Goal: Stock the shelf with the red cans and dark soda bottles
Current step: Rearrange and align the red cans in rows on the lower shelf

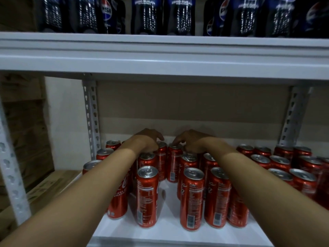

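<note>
Red cylindrical cans, silver tops, left hand and right hand fingers curled on rear cans

Dark soda bottles cut off above the labels by top edge. Left hand hides its can. Right fingers blurred; grip unclear.

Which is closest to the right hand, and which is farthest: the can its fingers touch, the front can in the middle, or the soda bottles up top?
From the right hand:
1. The touched can, right under the fingertips at the back of the lower shelf.
2. The front can, near the shelf's front edge, toward the camera.
3. The soda bottles, on the upper shelf above.
</note>
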